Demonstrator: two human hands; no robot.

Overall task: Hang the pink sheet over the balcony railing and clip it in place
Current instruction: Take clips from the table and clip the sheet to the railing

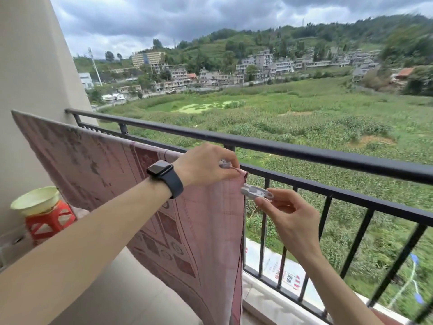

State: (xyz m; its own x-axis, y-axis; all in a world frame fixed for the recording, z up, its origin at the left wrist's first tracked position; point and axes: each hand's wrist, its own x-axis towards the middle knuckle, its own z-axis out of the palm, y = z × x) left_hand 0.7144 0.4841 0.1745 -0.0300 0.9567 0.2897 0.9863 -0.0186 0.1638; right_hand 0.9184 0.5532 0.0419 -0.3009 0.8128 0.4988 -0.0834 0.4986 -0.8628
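Pink sheet (206,231) cloth hangs over the lower horizontal bar of the black metal railing (304,152), just under its thick, rounded top rail. It falls in a long flat panel on the balcony side of the railing. The fabric is thin and woven, with a faint grid in its plain part and darker rose diamond and medallion motifs in bordered bands. Its right edge drops straight down in front of the slim square uprights of the railing.

The left hand (206,165) sits at the sheet's top right corner, against the lower bar of the railing. Its fingers are curled and pinch the pink sheet there. A small white perforated piece (225,163) shows beneath them; whether it is a second clip cannot be told. A dark rectangular smartwatch (164,175) on a smooth, matte band wraps that wrist.

The right hand (290,214) is just in front of the railing's uprights, beside the sheet's right edge. Its fingers pinch the looped tail of a white plastic clip (256,192), a flat, oblong piece whose front end touches the sheet's edge.

At the far left end of the railing, low down by the smooth beige wall (30,66), a red plastic lattice stool (49,221) carries a pale yellow-green bowl (35,199) with a wide rim.
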